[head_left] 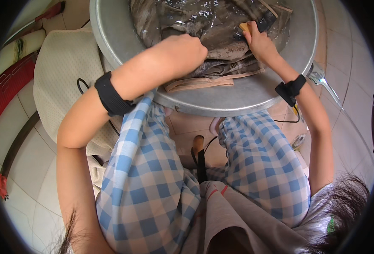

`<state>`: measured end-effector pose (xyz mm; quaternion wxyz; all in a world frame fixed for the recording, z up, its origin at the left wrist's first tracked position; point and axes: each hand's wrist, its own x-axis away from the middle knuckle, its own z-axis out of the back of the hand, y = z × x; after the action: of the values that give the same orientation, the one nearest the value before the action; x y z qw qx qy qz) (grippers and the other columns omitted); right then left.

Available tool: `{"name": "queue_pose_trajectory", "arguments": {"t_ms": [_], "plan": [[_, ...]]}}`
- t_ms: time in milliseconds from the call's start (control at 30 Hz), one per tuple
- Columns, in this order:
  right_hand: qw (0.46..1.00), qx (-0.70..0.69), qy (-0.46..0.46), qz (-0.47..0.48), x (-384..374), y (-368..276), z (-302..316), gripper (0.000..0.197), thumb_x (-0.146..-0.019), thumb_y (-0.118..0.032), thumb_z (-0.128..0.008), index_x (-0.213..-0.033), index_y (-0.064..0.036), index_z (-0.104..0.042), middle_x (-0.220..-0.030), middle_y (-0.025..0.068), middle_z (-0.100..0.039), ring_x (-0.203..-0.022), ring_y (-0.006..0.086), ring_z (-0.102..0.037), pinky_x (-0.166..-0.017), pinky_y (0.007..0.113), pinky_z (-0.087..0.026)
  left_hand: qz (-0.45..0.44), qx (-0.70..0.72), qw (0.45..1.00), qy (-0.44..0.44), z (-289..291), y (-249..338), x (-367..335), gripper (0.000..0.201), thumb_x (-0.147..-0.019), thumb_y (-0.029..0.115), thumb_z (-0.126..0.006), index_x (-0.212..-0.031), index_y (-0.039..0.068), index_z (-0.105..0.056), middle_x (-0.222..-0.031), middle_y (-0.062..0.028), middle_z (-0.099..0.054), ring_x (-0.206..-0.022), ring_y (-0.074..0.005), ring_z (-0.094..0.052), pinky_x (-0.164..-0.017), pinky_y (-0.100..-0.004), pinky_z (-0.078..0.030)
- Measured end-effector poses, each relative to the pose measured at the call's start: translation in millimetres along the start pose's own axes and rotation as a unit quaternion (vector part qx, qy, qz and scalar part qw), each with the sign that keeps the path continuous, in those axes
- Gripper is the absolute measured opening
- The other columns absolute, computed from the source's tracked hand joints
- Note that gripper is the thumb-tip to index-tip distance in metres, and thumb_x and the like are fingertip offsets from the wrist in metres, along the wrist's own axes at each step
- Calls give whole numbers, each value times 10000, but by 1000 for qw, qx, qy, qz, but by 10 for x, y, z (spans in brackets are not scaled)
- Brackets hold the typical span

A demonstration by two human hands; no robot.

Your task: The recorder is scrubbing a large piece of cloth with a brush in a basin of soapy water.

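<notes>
Left hand (187, 48) fisted, pressing wet brown-grey garment (220, 63) down inside metal basin (220, 99). Right hand (259, 40) closed around a yellowish scrub brush (245, 27) on the same cloth. Basin sits on floor, between knees.

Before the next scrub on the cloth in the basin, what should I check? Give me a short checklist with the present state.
1. Left hand presses the wet cloth down: ok.
2. Right hand grips the brush: ok; only a tan corner of it shows.
3. Cloth inside the metal basin: not ok; a beige edge lies on the near rim.
4. Water in the basin: ok; the surface glistens.
5. Basin stands steady: cannot tell; its base is hidden by the knees.
</notes>
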<state>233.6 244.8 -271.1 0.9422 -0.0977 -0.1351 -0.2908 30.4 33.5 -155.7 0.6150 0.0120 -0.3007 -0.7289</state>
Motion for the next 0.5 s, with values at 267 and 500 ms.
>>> {"name": "queue_pose_trajectory", "arguments": {"t_ms": [267, 500], "plan": [[906, -375, -150, 123, 379, -1225, 730, 369, -992, -354, -337, -1243, -85, -323, -985, 271, -617, -911, 450, -593, -795, 488, -448, -10, 74, 996, 42, 238, -75, 129, 179, -836, 178, -614, -973, 65, -597, -740, -179, -634, -757, -367, -623, -686, -448, -509], [996, -34, -62, 45, 69, -436, 64, 416, -958, -457, -384, -1257, -167, -365, -875, 293, -606, -771, 460, -617, -665, 497, -515, -69, 128, 988, 47, 297, -311, -28, 155, -858, 202, -584, -872, 50, -556, -700, -150, -601, -714, -359, -588, -636, -432, -450]]}}
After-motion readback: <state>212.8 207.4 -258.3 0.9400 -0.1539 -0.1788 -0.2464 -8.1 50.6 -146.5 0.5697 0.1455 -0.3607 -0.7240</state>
